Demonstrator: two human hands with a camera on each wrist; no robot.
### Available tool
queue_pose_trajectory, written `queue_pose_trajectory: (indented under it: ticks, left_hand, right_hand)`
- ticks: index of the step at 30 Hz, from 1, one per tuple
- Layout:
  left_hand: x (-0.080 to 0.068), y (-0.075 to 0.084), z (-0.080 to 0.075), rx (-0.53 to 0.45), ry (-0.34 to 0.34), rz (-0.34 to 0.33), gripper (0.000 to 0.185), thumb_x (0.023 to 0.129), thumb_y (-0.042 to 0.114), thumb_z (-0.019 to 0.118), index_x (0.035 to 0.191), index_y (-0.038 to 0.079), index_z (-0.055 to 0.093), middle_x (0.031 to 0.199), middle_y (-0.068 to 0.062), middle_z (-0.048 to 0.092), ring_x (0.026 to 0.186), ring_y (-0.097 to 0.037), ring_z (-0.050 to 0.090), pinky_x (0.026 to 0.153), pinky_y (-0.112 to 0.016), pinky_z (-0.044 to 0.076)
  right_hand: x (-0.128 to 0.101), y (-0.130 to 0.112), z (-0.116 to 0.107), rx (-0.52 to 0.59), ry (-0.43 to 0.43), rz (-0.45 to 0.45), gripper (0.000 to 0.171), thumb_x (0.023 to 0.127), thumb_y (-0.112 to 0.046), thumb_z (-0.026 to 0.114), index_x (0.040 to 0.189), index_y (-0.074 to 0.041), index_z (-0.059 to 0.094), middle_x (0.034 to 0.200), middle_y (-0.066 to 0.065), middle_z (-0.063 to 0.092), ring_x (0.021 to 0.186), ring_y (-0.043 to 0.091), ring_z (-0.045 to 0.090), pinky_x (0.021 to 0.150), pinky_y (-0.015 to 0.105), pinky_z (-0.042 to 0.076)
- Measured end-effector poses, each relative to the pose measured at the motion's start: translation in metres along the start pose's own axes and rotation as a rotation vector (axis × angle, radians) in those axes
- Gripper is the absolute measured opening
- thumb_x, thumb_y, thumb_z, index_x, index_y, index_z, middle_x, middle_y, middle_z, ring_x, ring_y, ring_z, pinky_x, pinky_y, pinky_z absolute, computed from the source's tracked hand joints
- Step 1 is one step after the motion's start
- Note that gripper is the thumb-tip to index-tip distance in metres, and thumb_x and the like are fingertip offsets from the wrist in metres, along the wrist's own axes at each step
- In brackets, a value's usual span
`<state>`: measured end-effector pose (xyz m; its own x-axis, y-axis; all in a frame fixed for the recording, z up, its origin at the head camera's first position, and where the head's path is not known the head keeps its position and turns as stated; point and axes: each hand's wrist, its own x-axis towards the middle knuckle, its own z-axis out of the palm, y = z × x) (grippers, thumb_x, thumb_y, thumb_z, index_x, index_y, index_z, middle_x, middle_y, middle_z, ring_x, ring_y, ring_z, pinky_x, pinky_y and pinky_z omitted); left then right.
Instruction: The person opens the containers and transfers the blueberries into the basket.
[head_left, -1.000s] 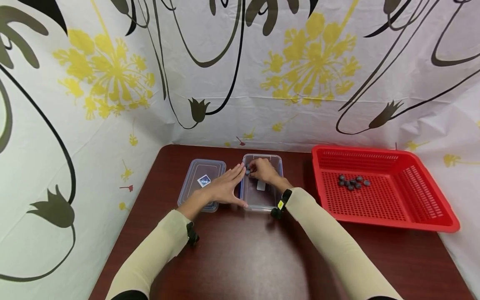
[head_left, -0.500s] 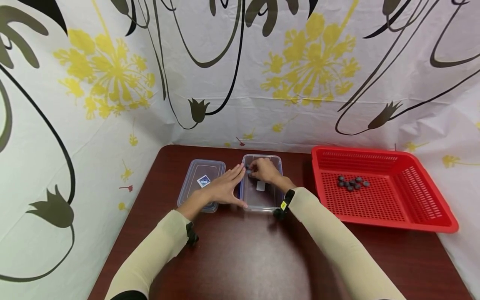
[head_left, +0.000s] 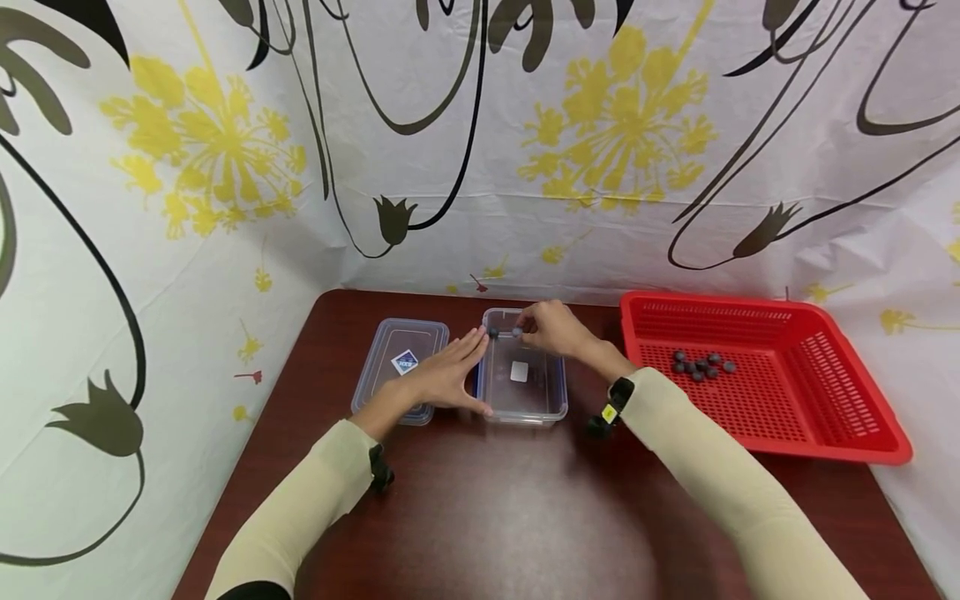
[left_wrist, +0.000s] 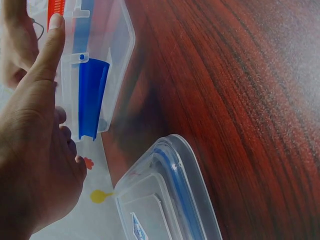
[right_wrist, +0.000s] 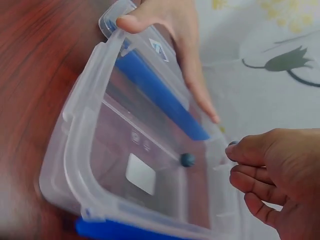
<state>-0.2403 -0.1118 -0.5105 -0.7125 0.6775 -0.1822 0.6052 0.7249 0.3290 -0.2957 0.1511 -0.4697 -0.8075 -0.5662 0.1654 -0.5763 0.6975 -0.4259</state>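
Observation:
A clear plastic container [head_left: 538, 392] with blue side clips stands uncovered at the back of the table. My left hand [head_left: 441, 377] rests along its left rim, fingers straight and thumb apart toward the near corner. Over the far right part of the container, my right hand [head_left: 558, 330] pinches a small dark grey ball [right_wrist: 232, 144] between thumb and fingertips. In the right wrist view, a second dark ball [right_wrist: 187, 160] lies on the container floor near the far left corner. The container's clear lid [head_left: 382, 358], bearing a blue-and-white label, lies on the table, partly behind my left hand.
To the right, a red perforated basket [head_left: 832, 333] holds a cluster of several dark grey balls [head_left: 701, 367]. The brown tabletop [head_left: 495, 508] stretches in front of the containers. A patterned white cloth [head_left: 465, 158] hangs at the back and sides.
My right hand has lifted from the container's far left corner and moved right, carrying one ball. The other ball stays in the corner. My left hand keeps its place on the rim.

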Motion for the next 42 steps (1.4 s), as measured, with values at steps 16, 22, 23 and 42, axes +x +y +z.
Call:
queue_pose_trajectory:
  ticks: [16,22,23,42]
  left_hand:
    - [-0.002,0.001,-0.002,-0.009,-0.014,0.003,0.136,0.084,0.079,0.072,0.169,0.008,-0.007,0.178,-0.01,-0.013,0.164,-0.024,-0.01,0.132,-0.044,0.003]
    - [-0.002,0.0,-0.002,-0.014,-0.006,0.01,0.136,0.083,0.079,0.071,0.168,0.01,-0.009,0.178,-0.012,-0.012,0.165,-0.026,-0.008,0.132,-0.044,0.003]
    - [-0.003,0.0,-0.001,-0.015,-0.006,0.009,0.136,0.083,0.079,0.071,0.168,0.01,-0.009,0.178,-0.012,-0.012,0.164,-0.026,-0.008,0.132,-0.044,0.003]
    - [0.0,0.0,0.0,-0.015,-0.006,0.005,0.136,0.083,0.079,0.072,0.168,0.011,-0.009,0.178,-0.01,-0.012,0.164,-0.024,-0.009,0.132,-0.042,0.003]
  right_hand:
    - [-0.062,0.024,-0.086,-0.035,0.037,-0.056,0.009,0.087,-0.006,0.085,0.096,-0.004,0.082,0.084,0.002,0.079,0.074,0.015,0.073,0.069,0.037,0.059]
    - [-0.093,0.058,-0.111,-0.077,0.052,-0.052,0.011,0.087,-0.005,0.086,0.097,-0.005,0.082,0.087,0.002,0.079,0.076,0.015,0.074,0.068,0.041,0.061]
    - [-0.097,0.065,-0.114,-0.082,0.052,-0.057,0.011,0.086,-0.005,0.087,0.096,-0.005,0.082,0.088,0.002,0.079,0.077,0.016,0.074,0.068,0.042,0.061]
    - [-0.16,0.193,-0.123,-0.133,-0.149,0.171,0.012,0.086,-0.003,0.083,0.098,-0.004,0.082,0.087,0.004,0.079,0.077,0.017,0.073,0.067,0.033,0.058]
